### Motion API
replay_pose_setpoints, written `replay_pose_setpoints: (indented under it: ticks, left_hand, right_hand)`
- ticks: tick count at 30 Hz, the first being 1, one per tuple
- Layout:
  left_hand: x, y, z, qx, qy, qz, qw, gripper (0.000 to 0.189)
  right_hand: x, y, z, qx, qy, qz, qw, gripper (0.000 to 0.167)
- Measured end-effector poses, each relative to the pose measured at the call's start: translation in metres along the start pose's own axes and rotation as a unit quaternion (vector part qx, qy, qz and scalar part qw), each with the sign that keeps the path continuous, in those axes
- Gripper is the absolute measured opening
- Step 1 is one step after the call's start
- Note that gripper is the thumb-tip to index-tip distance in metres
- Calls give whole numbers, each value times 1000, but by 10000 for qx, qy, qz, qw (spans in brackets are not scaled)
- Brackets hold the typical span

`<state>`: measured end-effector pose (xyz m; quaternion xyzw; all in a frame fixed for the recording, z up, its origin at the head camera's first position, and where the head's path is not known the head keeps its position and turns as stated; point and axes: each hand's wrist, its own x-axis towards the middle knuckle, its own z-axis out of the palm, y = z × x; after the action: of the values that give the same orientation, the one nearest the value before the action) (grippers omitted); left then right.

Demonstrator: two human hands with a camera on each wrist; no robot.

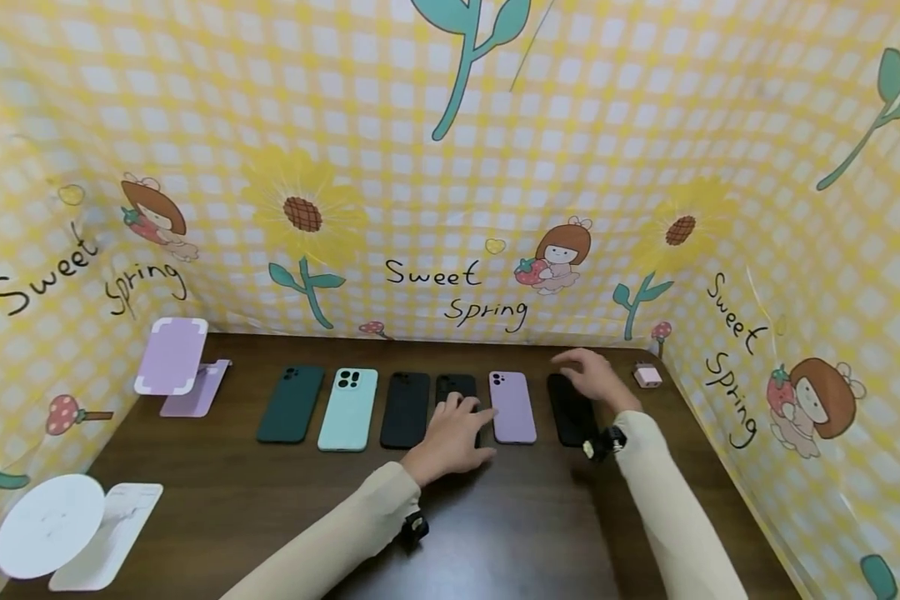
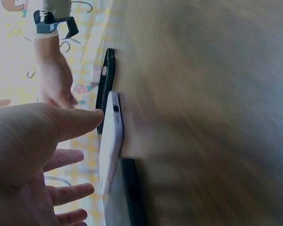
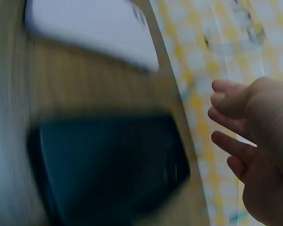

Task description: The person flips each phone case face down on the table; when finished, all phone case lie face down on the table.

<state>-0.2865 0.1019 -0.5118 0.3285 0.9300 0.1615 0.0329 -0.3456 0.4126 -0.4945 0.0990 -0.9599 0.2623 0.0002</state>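
Several phone cases lie in a row along the back of the table. My left hand (image 1: 453,437) hovers over a dark case (image 1: 457,385), hiding much of it; its thumb and fingers are spread and hold nothing. Just right of that hand lies the lilac case (image 1: 512,408), also seen edge-on in the left wrist view. My right hand (image 1: 592,377), fingers loosely bent and free of any object, is above the upper end of the rightmost black case (image 1: 568,412). In the blurred right wrist view, this hand (image 3: 254,146) is apart from the dark case (image 3: 113,165).
Left in the row are a dark green case (image 1: 291,407), a mint case (image 1: 348,410) and a black case (image 1: 405,410). A lilac stand (image 1: 171,357) and a white round-topped stand (image 1: 51,527) occupy the left side. A small pink charger (image 1: 647,375) sits back right. Patterned cloth (image 1: 450,192) encloses the table.
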Motion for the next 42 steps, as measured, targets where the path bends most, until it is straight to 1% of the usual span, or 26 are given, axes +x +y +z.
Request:
replay_pose_setpoints:
  ticks: [2, 4, 6, 9, 11, 14, 17, 20, 22, 26, 28, 30, 32, 33, 37, 40, 42]
  left_hand:
    - [7, 7, 0, 30, 33, 53, 10000, 63]
    - [16, 15, 2, 83, 48, 91, 9999, 61]
    - [26, 23, 4, 114, 29, 161, 9998, 61]
    - [40, 41, 7, 249, -119, 290, 9992, 61]
    - [48, 54, 10, 376, -238, 387, 9983, 61]
    - [55, 74, 17, 578, -451, 504, 9960, 59]
    - [59, 88, 27, 784, -574, 542, 9938, 47]
    - [60, 96, 36, 885, -616, 467, 9931, 26]
    - [60, 98, 40, 1026, -600, 426, 9920, 20]
    - [62, 100, 46, 1505, -629, 407, 9858, 24]
    - [64, 100, 48, 1711, -591, 441, 9825, 27]
    - [64, 98, 48, 1789, -504, 486, 9814, 25]
    - [62, 95, 48, 1743, -396, 549, 9824, 24]
    - [58, 93, 46, 1693, -329, 583, 9833, 24]
    - [43, 84, 38, 1239, -42, 663, 9901, 23]
    - [34, 75, 28, 821, 193, 723, 9938, 21]
    - [30, 68, 22, 599, 316, 778, 9947, 21]
  right_hand:
    - [-9, 14, -10, 37, -133, 311, 9994, 33]
    - [-17, 23, -15, 12, -288, 402, 9988, 35]
    - [-23, 30, -15, 34, -399, 453, 9982, 37]
    - [-27, 37, -12, -173, -438, 222, 9986, 38]
    - [-28, 41, -9, -345, -392, 84, 9986, 38]
    - [-29, 45, -6, -788, -302, -162, 9963, 34]
    - [-31, 48, -6, -1049, -351, -265, 9935, 30]
    - [-34, 47, -10, -1101, -577, -229, 9920, 26]
    - [-35, 43, -15, -1088, -792, -197, 9907, 23]
    - [-37, 33, -22, -1262, -1113, -265, 9854, 18]
    - [-37, 30, -23, -1278, -1138, -339, 9847, 16]
    - [-37, 30, -24, -1169, -1082, -370, 9865, 15]
    - [-37, 32, -23, -899, -1011, -335, 9902, 14]
    - [-37, 32, -23, -725, -997, -278, 9920, 14]
    - [-33, 24, -27, -172, -985, -192, 9948, 18]
    - [-29, 12, -32, 90, -898, -336, 9953, 20]
    - [-26, 3, -35, 324, -791, -431, 9954, 22]
